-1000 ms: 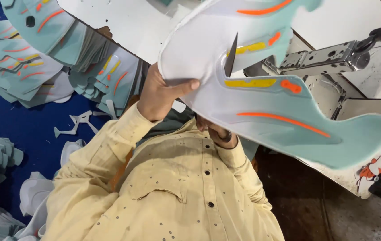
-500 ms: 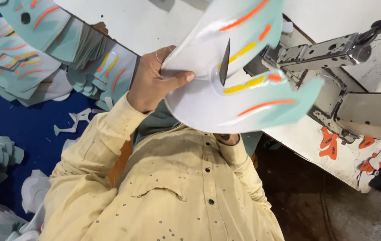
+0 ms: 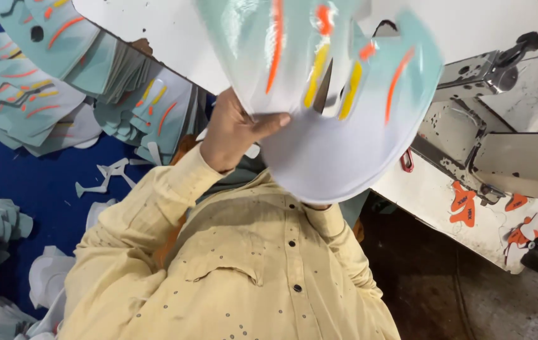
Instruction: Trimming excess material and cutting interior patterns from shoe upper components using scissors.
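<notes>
**Cut piece flipped up, left hand gripping**

Head view: your left hand [image 3: 234, 132] has its fingers [image 3: 269, 121] clenched on the edge of the teal cut piece [image 3: 338, 157], thumb on top. Vs a sec ago the piece has swung up and closer, white back now toward you, orange and yellow stripes blurred. So it's mid-air, off the bench [image 3: 155, 31], left of the sewing machine [image 3: 502, 126]. Right hand is hidden behind it, only the cuff [image 3: 332, 217] shows; can't tell its grip. Stack of like pieces [image 3: 42, 94] lies far left.
</notes>
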